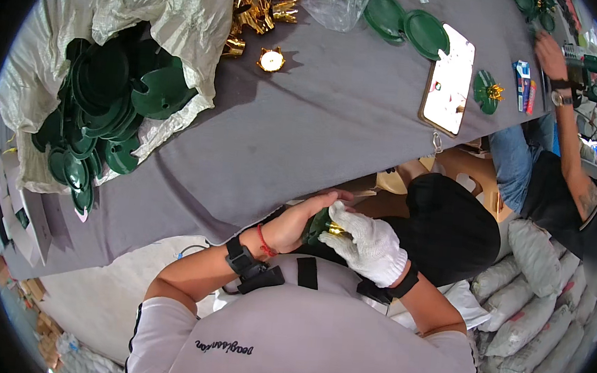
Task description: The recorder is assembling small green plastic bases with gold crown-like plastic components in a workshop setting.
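Close to my body, just off the table edge, my bare left hand (294, 227) holds a dark green plastic disc (317, 227). A small shiny gold piece (336, 229) sticks out from the disc toward my right hand (372, 247). That hand wears a white knit glove, and its thumb and fingers close around the gold piece. Part of the disc is hidden by my left fingers. On the table, a similar green disc with gold petals (487, 93) lies at the right, and a gold crown-shaped cup (271, 60) sits farther back.
An open white woven sack (207, 11) spills green discs (103, 80) at the left. Gold pieces (260, 5), a clear bag (337, 4), two green discs (426, 34) and a phone (449, 83) lie farther back. A co-worker's hand (551, 55) is at the far right, above stacked sacks (522, 323).
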The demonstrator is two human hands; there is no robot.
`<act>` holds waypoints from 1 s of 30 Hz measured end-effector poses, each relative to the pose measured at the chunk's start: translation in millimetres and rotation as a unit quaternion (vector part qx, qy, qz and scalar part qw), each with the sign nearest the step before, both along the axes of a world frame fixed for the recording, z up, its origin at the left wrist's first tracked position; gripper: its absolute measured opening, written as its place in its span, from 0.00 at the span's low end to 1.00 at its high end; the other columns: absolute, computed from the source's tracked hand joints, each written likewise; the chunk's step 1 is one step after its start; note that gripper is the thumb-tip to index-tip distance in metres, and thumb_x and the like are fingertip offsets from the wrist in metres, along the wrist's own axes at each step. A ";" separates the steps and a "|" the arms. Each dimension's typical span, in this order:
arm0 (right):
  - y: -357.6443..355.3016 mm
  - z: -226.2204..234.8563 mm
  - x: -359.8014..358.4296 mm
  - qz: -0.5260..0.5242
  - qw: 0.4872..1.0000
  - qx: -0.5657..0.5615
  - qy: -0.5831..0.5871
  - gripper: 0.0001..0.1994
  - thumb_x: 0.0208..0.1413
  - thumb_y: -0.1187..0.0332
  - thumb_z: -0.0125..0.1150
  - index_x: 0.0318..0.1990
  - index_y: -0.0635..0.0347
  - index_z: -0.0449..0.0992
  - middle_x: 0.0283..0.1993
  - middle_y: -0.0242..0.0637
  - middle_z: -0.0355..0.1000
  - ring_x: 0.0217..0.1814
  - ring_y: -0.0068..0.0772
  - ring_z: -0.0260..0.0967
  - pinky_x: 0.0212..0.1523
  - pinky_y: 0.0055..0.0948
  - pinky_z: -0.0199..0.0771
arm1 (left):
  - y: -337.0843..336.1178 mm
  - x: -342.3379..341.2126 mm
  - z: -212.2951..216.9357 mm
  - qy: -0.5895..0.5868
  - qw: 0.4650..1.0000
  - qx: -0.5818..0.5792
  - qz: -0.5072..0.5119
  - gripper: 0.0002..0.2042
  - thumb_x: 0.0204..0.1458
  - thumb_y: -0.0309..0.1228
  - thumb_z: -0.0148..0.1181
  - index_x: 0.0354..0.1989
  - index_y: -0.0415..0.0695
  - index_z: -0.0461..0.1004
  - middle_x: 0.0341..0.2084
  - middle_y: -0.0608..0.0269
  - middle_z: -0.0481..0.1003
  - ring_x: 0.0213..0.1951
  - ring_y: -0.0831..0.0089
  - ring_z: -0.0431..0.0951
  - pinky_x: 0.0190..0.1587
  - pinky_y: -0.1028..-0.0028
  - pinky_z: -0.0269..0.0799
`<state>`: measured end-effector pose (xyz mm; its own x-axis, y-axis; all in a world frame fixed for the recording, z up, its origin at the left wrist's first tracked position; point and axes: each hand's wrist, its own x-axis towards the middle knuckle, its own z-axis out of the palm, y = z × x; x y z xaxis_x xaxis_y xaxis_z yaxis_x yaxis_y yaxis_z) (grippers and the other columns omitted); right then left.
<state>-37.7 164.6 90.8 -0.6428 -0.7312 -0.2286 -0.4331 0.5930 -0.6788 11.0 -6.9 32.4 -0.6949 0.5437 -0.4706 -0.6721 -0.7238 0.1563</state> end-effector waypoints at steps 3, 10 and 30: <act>-0.2 -2.2 -4.8 0.013 1.000 0.008 -0.007 0.20 0.55 0.56 0.64 0.51 0.55 0.74 0.36 0.40 0.76 0.30 0.45 0.75 0.28 0.38 0.74 | -2.9 -2.9 -3.5 0.014 1.000 0.000 -0.007 0.24 0.65 0.44 0.42 0.61 0.39 0.62 0.52 0.60 0.72 0.54 0.71 0.73 0.58 0.68 0.68; -2.1 -7.9 -9.4 0.012 0.999 0.014 -0.038 0.21 0.53 0.57 0.66 0.52 0.55 0.74 0.35 0.39 0.76 0.30 0.45 0.75 0.29 0.39 0.75 | -5.7 -5.4 -10.9 0.022 0.999 -0.003 -0.026 0.24 0.64 0.44 0.42 0.62 0.39 0.62 0.53 0.58 0.71 0.56 0.70 0.72 0.58 0.69 0.68; 30.0 -17.9 -4.7 -0.080 0.987 0.004 -0.141 0.23 0.51 0.65 0.69 0.54 0.57 0.72 0.42 0.47 0.76 0.39 0.50 0.76 0.38 0.39 0.78 | 8.6 -12.2 -4.1 0.012 0.996 -0.086 -0.038 0.21 0.63 0.41 0.46 0.58 0.41 0.67 0.48 0.66 0.73 0.47 0.77 0.73 0.48 0.76 0.70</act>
